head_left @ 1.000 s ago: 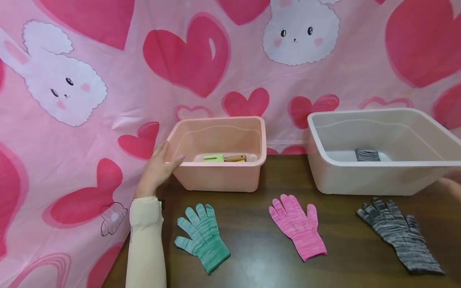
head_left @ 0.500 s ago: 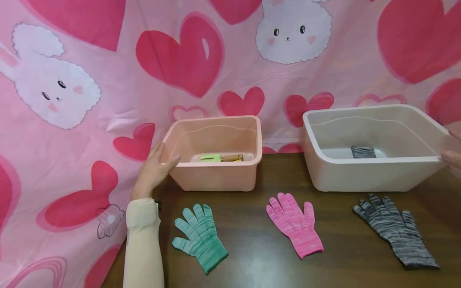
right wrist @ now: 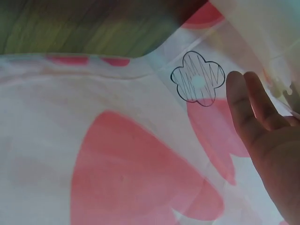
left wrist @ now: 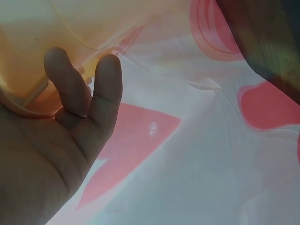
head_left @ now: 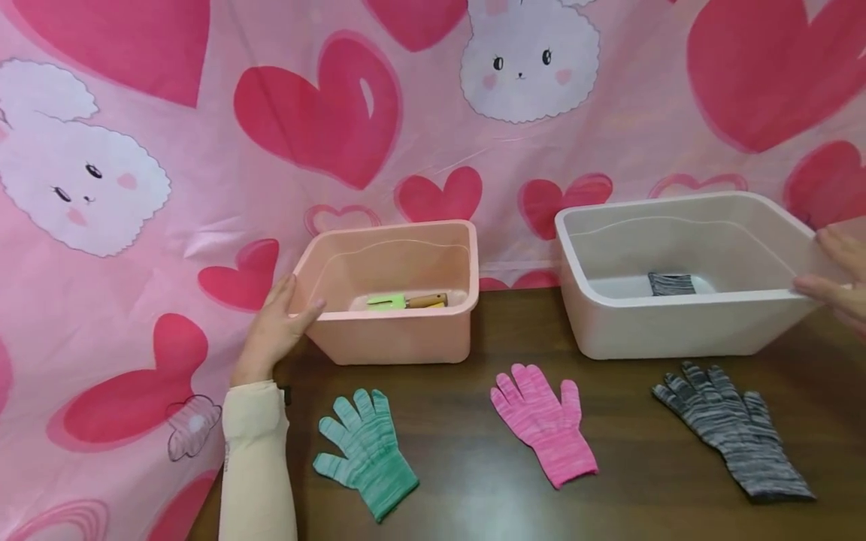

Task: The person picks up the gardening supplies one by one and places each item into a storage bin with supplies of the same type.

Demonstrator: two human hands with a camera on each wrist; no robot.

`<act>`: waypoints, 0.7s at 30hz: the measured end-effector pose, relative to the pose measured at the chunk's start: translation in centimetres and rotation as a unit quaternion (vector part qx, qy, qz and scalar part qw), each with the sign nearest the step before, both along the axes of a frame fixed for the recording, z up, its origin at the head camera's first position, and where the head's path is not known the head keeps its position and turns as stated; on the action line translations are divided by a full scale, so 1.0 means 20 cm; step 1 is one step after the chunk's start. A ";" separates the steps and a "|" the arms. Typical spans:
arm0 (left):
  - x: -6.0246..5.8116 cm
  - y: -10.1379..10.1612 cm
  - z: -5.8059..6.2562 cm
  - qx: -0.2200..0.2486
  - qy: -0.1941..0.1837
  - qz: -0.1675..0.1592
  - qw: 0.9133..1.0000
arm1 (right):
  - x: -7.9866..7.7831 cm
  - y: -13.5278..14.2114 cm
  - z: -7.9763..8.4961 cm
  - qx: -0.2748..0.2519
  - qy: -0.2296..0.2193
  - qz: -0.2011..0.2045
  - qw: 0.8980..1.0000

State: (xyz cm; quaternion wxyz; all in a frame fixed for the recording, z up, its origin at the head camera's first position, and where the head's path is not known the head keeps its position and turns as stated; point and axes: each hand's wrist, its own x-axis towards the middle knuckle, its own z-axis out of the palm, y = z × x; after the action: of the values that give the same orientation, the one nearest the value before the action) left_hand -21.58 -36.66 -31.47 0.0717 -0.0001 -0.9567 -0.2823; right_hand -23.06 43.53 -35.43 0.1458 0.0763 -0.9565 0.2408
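My left hand (head_left: 269, 335) rests at the left end of a peach plastic bin (head_left: 399, 340), its thumb near the front rim and fingers along the side. In the left wrist view, two of its fingers (left wrist: 107, 84) extend beside the bin. At the right edge, my right hand (head_left: 842, 278) touches the right end of a larger whitish bin (head_left: 676, 330), thumb at the rim, fingers (right wrist: 241, 101) fairly straight. Inside the peach bin lie a light-green fork-like tool (head_left: 387, 301) with a wooden handle and something yellow, partly hidden. A grey striped knit piece (head_left: 671, 284) lies in the whitish bin.
On the dark wooden table (head_left: 467, 451) lie a green glove (head_left: 368, 451), a pink glove (head_left: 545, 424) and a dark grey striped glove (head_left: 734, 432), in front of the bins. A pink cloth (head_left: 419, 135) with hearts and rabbits hangs behind and to the left.
My right hand has come further into view and now touches the whitish bin's right end. My left hand stays at the peach bin. The whole head view has shifted slightly, moving everything leftward.
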 end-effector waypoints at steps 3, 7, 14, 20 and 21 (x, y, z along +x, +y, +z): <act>0.00 0.00 0.00 0.002 -0.001 -0.003 1.000 | -0.03 0.01 0.02 -0.025 -0.028 0.008 0.999; 0.00 -0.01 0.01 -0.001 -0.002 -0.006 1.000 | -0.04 0.00 0.06 -0.017 -0.031 0.031 0.999; 0.04 -0.02 0.04 -0.029 -0.002 -0.002 1.000 | -0.05 -0.02 0.10 0.043 -0.051 0.034 0.997; 0.07 0.06 0.03 -0.101 0.033 0.024 0.994 | -0.06 0.02 0.07 0.026 -0.022 0.045 0.998; 0.08 0.08 0.02 -0.116 0.055 0.032 0.991 | -0.05 0.02 0.06 0.022 -0.019 0.042 0.999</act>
State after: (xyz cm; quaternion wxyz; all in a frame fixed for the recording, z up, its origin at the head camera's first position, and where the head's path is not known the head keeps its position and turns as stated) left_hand -19.97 -35.05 -31.03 0.1324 0.0064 -0.9771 -0.1663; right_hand -24.13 43.93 -34.23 0.1154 0.1153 -0.9601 0.2270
